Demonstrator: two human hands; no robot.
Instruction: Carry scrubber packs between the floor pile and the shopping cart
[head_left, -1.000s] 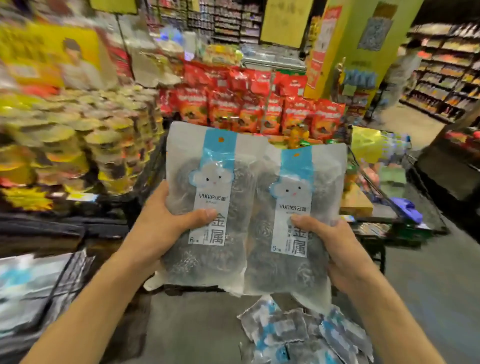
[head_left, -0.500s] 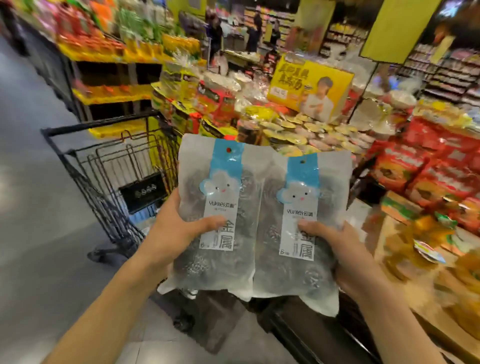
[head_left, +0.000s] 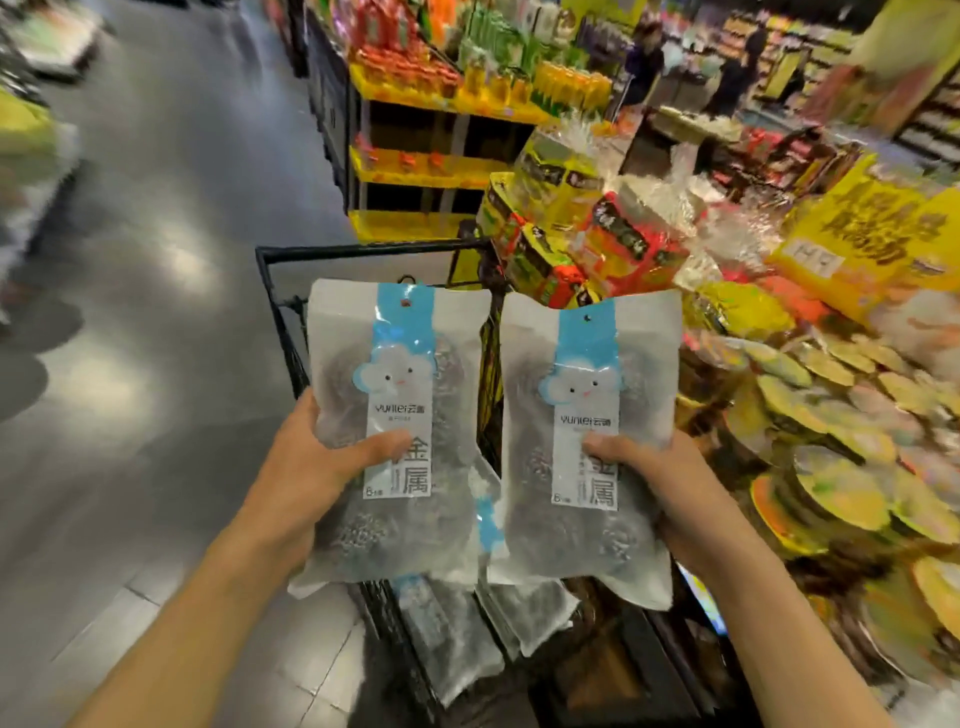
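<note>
I see two frosted plastic packets (head_left: 400, 436), matt with glossy blue strips, showing rough metal wire scourers; a black metal cart (head_left: 363, 252) at twelve o'clock; polished floor (head_left: 156, 260).

**Supermarket aisle, grey floor, stacked displays**

Floor (head_left: 156, 291): grey polished tiles w/ soft patches of reflected overhead light, running up the left side. Yellow shelf unit (head_left: 415, 171) mid-frame, black gaps btwn tiers, orange & green packs on top. Black wire trolley (head_left: 363, 253) in front of it, top bar level. Right: heaped display of red and yellow snack packs (head_left: 613, 228), clear wrap catching light; round yellowish lids (head_left: 831, 395) stacked in rows beside; yellow sign (head_left: 872, 234) w/ dark lettering behind. Far back right: more shelving (head_left: 930, 124), two people (head_left: 737, 67) standing, blurred. Left edge blurred goods, can't tell what.
</note>
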